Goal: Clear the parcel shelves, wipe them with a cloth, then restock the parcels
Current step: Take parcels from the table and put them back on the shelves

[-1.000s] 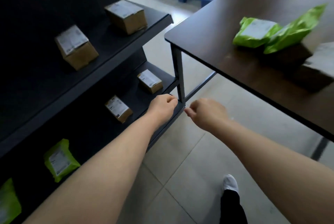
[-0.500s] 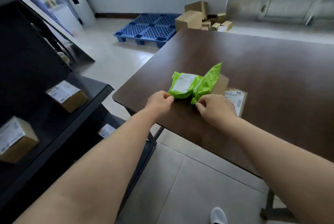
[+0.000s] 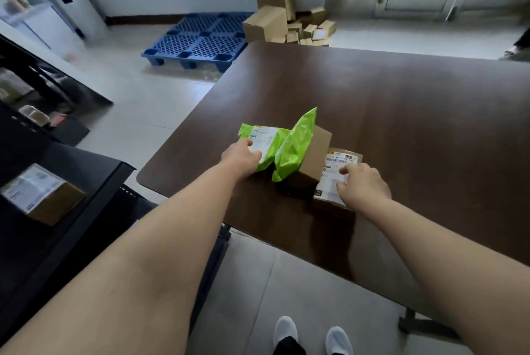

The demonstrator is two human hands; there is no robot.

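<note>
Left hand (image 3: 242,158) grips green bag (image 3: 266,136); right hand (image 3: 365,187) curls fingers round flat box (image 3: 341,158). Lift straight up; leaning bag (image 3: 295,148) may topple.

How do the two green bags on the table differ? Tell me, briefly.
The flat bag lies label up; the leaning bag stands tilted against a cardboard box, showing no label. The left hand grips the flat bag; no hand touches the leaning bag. Both are bright green plastic on the brown table.
</note>
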